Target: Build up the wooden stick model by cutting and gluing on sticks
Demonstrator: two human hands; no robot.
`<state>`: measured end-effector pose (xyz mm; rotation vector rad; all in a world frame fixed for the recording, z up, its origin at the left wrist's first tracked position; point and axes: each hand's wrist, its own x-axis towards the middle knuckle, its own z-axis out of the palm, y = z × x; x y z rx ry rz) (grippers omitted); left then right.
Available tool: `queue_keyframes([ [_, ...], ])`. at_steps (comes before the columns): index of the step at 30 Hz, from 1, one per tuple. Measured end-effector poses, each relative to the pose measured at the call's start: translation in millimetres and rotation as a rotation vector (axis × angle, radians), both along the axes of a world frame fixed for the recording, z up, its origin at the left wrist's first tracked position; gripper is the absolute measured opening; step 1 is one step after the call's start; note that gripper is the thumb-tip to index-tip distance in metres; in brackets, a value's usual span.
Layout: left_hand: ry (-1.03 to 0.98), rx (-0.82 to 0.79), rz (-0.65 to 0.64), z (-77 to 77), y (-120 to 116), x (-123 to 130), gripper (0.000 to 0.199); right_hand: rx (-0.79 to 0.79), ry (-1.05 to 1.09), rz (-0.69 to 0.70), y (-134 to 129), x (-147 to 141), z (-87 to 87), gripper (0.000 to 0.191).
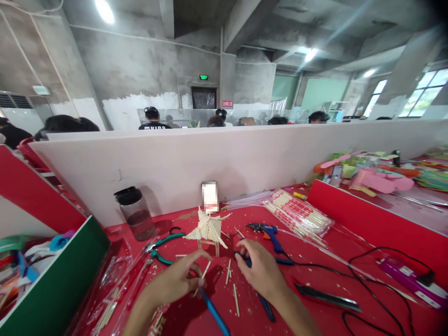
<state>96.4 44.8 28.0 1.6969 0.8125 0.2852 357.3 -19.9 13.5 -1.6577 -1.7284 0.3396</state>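
Observation:
Between the thumb and fingers of my left hand (pixel 182 275) is a thin wooden stick (pixel 207 269), pinched at a slant. A blue rod-like handle (pixel 214 313) runs from just beneath those fingertips towards the near edge; its kind is not clear. My right hand (pixel 261 270) curls over dark blue-handled pliers (pixel 268 308), with the fingers closed about their partly hidden head. Beyond both hands stands a small model of wooden sticks (pixel 206 228), with a pointed, flared roof on stick legs. Loose sticks (pixel 235 300) lie between the hands.
Green-handled pliers (pixel 164 245) and a lidded bottle (pixel 135 214) stand left. A blue glue gun (pixel 268 231), bagged sticks (pixel 297 212), a black-handled cutter (pixel 327 297), cables and a purple power strip (pixel 409 280) are right. A white partition (pixel 175 163) closes the back; people sit beyond.

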Motion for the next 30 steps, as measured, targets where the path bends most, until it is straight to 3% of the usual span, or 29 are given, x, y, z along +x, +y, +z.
queue_keyframes([
  [4,-0.025,-0.028,-0.011,7.1,-3,2,0.056,-0.169,-0.315,-0.152,-4,21,-3.9,0.059],
  [7,-0.049,-0.05,-0.003,10.8,-5,3,0.057,-0.297,-0.439,-0.179,-10,25,-8.7,0.076],
  [10,-0.045,-0.06,0.004,12.6,-5,4,0.056,-0.362,-0.493,-0.162,-13,24,-10.2,0.076],
  [16,0.002,-0.039,0.009,17.3,-5,5,0.058,-0.381,-0.501,-0.151,-11,30,-0.8,0.058],
  [18,-0.003,-0.057,0.021,18.7,-5,4,0.062,-0.392,-0.422,-0.087,-14,36,6.8,0.051],
  [21,-0.02,-0.086,0.021,20.1,-6,1,0.065,-0.406,-0.19,0.128,-25,46,21.6,0.04],
  [26,-0.05,-0.097,0.002,20.2,-7,-2,0.059,-0.502,0.056,0.356,-36,43,43.8,0.042],
  [30,-0.06,-0.109,-0.025,19.5,-8,-1,0.057,-0.522,0.152,0.478,-33,31,48.5,0.043],
])
